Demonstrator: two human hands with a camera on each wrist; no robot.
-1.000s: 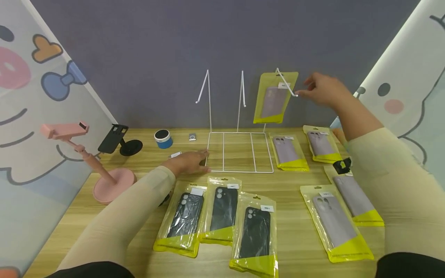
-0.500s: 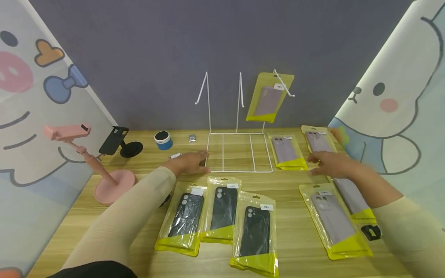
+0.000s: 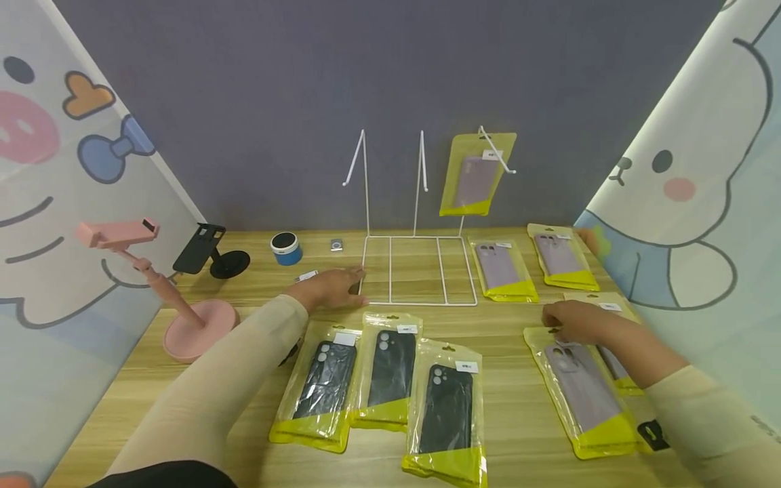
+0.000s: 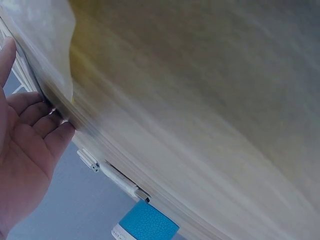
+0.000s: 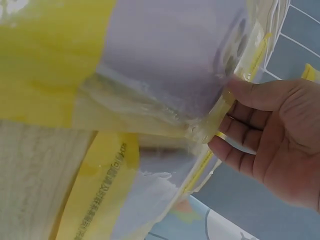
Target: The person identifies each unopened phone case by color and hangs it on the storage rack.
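the right hand pinched the top edge of the lilac case packet that lay flat on the table, near its front right side. a second packet lay half under it, so a lift could drag that one along. farther back, the left hand lay flat and relaxed beside the white wire rack; a bump there might shake the hung packet off its hook
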